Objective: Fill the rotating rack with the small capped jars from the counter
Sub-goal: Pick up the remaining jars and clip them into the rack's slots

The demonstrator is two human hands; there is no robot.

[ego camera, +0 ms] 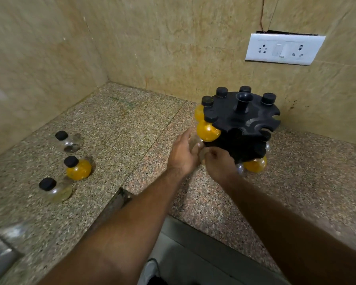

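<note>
1. Left hand (183, 155) and right hand (220, 164) meet, fingers curled. A blurred clear shape sits between them, and I cannot tell whether either hand grips it.
2. Well left of the hands, three round jars (79, 169) with black caps stand on the speckled granite counter (132, 130): two clear, one orange.
3. Just beyond the hands is the black plastic rack (247, 118), a notched disc with a knob, holding capped jars.
4. Beyond and to the right is a white socket (284, 48) on beige tile.
</note>
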